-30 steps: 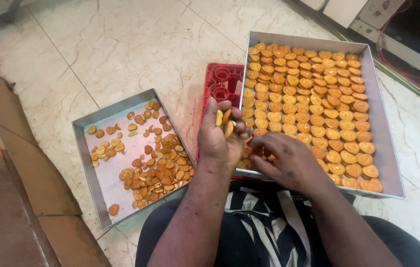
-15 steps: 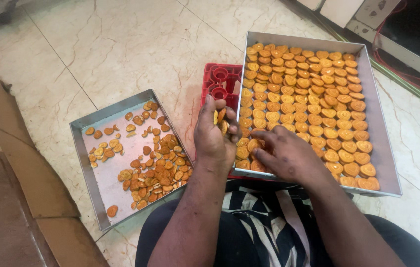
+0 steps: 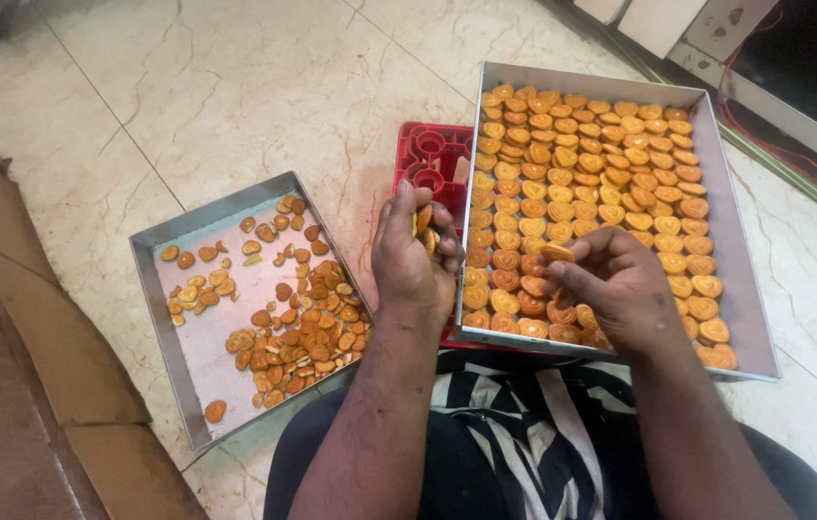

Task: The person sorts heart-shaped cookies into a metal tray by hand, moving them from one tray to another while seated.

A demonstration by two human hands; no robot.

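Golden-brown, a small stack of biscuits (image 3: 425, 226) stands on edge in the curled fingers (image 3: 406, 207) of the left hand (image 3: 411, 262), just left of centre in the frame; the hand is clenched round the stack, back turned up. Beside it, right of centre, the right hand (image 3: 613, 287) pinches a single biscuit (image 3: 557, 253) between thumb and fingertips, lifted just above the lower left corner of the large tray (image 3: 738, 265).

That steel tray fills the upper right of the frame and carries close rows of heart-shaped biscuits (image 3: 601, 173) nearly edge to edge. Its left edge lies over a red plastic crate (image 3: 430, 159), which shows behind the left hand.

In the lower left of the frame, well apart from the large tray, a smaller steel tray (image 3: 153, 289) sits on the marble floor (image 3: 235, 87). Loose biscuits (image 3: 307, 327) are heaped in its lower right part and scattered thinly toward its upper left. One stray biscuit (image 3: 215, 411) lies near its bottom edge.

Both forearms come up from the bottom of the frame over a black-and-white striped garment (image 3: 514, 424).
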